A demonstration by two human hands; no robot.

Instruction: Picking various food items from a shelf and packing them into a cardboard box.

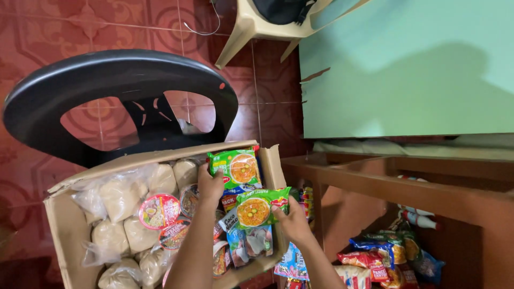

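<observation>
My left hand (210, 184) grips a green instant-noodle packet (238, 168) by its left edge, above the back right corner of a cardboard box (64, 225). My right hand (292, 219) holds a second green noodle packet (259, 206) by its right side, just below the first. Under both packets the box holds more snack packets (246, 241), noodle cups with round lids (159, 210) and several clear bags of pale powder (120, 195).
The box rests on a black plastic chair (107, 75). To the right stands a brown wooden shelf frame (417, 187) with snack packets (385, 257) on its lower level. A green tabletop (417, 69) and a beige plastic chair (251, 29) lie beyond, on red floor tiles.
</observation>
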